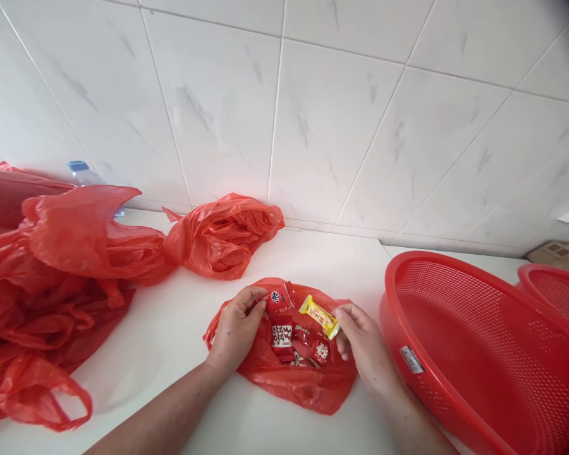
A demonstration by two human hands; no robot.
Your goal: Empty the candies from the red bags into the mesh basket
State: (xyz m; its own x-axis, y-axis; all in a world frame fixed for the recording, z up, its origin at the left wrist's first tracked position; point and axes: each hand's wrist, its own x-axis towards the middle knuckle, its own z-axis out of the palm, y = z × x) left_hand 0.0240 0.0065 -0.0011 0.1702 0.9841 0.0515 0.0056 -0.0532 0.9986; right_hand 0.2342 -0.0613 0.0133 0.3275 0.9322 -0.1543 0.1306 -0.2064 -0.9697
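In the middle of the white table an opened red plastic bag (308,392) holds several wrapped sweets, among them a red and white packet (282,335). My right hand (363,344) pinches one end of a yellow candy packet (319,316) above the bag's right side. At the bag's left side, my left hand (237,325) has thumb and forefinger closed on a red candy packet (281,298) with a dark character on a white spot. The lower fingers of the left hand are partly hidden against the bag.
Crumpled red plastic bags (66,297) are heaped at the left, with another bundled bag (225,237) by the tiled wall (227,95). A blue-capped bottle (79,170) stands behind the heap. Red perforated baskets (455,385) fill the right, near a cardboard box (559,254).
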